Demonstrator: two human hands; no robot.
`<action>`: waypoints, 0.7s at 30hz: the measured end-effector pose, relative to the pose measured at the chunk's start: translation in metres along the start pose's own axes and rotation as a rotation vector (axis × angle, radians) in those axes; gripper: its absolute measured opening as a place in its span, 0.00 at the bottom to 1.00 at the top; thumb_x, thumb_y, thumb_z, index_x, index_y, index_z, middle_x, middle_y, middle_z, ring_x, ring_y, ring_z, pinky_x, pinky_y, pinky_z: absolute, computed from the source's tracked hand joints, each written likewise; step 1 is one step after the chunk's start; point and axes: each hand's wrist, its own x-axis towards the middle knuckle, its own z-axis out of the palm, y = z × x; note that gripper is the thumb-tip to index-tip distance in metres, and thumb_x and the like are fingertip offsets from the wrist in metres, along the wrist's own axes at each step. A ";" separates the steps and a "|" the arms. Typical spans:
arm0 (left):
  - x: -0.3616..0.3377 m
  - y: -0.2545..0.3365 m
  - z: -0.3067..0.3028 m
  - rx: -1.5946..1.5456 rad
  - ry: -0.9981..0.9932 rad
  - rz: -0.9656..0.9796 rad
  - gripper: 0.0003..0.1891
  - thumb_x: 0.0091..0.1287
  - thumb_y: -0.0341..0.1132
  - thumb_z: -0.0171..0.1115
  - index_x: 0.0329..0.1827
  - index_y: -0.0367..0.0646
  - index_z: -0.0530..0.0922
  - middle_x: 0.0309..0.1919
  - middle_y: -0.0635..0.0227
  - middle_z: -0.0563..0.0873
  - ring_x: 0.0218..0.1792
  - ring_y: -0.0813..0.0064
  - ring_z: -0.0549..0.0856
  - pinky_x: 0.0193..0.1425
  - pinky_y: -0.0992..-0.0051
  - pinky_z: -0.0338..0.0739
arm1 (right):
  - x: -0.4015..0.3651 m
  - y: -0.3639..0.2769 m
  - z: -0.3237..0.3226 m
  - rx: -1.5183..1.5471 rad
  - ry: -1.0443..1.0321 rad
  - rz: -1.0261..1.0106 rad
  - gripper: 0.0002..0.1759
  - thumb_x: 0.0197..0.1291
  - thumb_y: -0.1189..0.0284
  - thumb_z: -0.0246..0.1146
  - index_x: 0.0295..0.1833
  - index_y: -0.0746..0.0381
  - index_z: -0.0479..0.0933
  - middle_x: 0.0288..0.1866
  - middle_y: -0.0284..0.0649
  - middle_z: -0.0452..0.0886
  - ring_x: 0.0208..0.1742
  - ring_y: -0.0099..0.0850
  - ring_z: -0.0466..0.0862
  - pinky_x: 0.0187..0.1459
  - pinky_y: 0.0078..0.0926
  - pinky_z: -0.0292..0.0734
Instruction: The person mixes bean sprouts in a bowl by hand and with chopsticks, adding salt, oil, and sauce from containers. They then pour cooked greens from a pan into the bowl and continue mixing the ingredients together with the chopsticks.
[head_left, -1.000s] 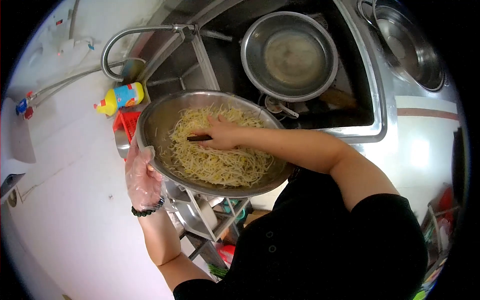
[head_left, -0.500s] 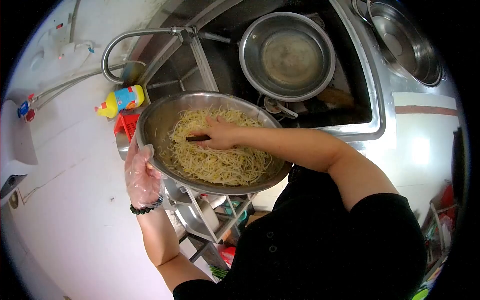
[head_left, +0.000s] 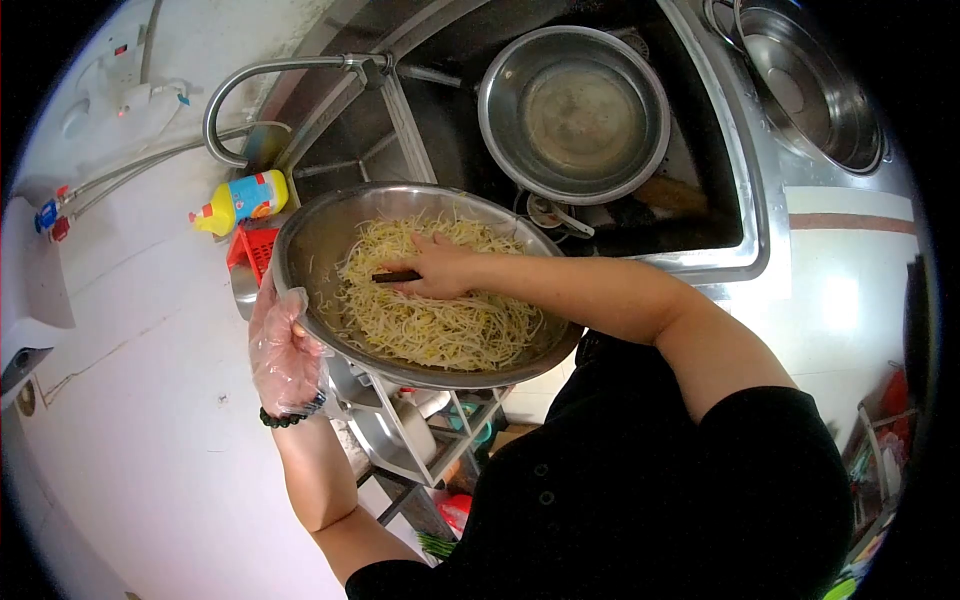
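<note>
Left hand (head_left: 288, 350): gloved, curled on the left rim of the steel basin (head_left: 322, 240). Right hand (head_left: 440, 268): fingers partly buried in bean sprouts (head_left: 440, 330); grip cannot be determined. Basin: at near edge of sink (head_left: 748, 150), apparent long axis left-right. Beyond: narrow gap, second basin (head_left: 505, 115).

Before you, a wide, round metal bowl (head_left: 318, 250) holds your bean sprouts (head_left: 450, 335), pale strands with yellowish heads, heaped in a loose tangle. Against them you see a narrow dark piece (head_left: 392, 277), its kind unclear.

Sprouts (head_left: 440, 335) lie in the bowl (head_left: 311, 252), a basin (head_left: 586, 178) in the sink (head_left: 718, 160).
</note>
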 end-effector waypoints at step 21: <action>-0.002 0.002 0.009 0.129 0.037 0.033 0.29 0.60 0.31 0.55 0.64 0.29 0.60 0.25 0.76 0.76 0.15 0.92 0.66 0.16 0.92 0.59 | -0.002 -0.001 0.001 -0.010 0.007 -0.014 0.31 0.57 0.37 0.43 0.67 0.28 0.55 0.72 0.56 0.44 0.69 0.64 0.47 0.64 0.61 0.50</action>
